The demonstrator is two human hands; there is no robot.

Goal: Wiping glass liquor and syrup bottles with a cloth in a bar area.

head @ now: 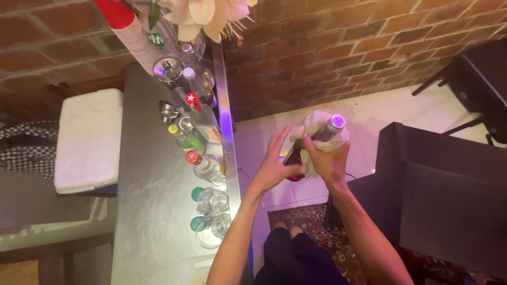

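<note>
A dark glass bottle with a silver cap (317, 140) is held over the pale tiled floor (380, 111), wrapped in a pale cloth (316, 122) gripped by the right hand (328, 158); the left hand (274, 166) rests open-fingered against it, right of the grey metal counter's edge (228, 132).

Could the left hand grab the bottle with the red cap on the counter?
Probably yes. The left hand rests on the dark bottle that the right hand wraps in a cloth. The red-capped bottle stands close by, with nothing between.
</note>
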